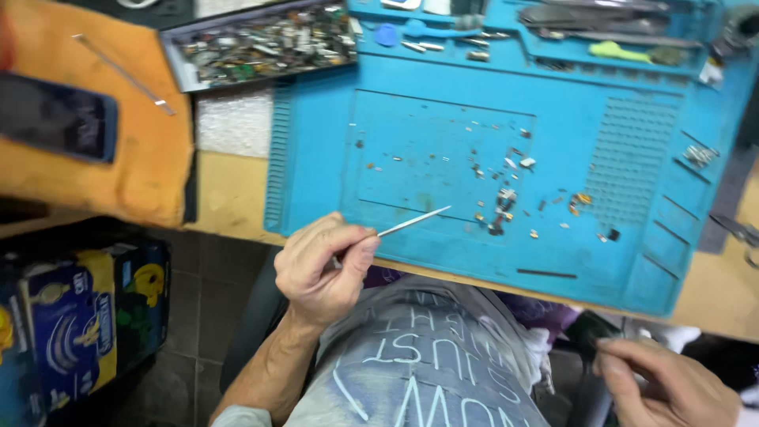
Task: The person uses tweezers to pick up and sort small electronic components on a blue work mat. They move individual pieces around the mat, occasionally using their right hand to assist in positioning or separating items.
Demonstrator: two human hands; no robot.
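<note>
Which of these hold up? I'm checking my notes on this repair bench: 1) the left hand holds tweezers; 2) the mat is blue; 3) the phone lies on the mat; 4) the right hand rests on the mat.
1. True: the left hand pinches thin metal tweezers.
2. True: the work mat is blue, strewn with tiny parts.
3. False: the dark phone lies on an orange cloth, off the mat.
4. False: the right hand is below the table edge, fingering something dark.

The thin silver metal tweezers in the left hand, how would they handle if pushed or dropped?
The thin silver metal tweezers, pinched in the left hand, look stiff and light. Their smooth, slim shape probably slips easily, and the fine tip might bend if dropped.
</note>
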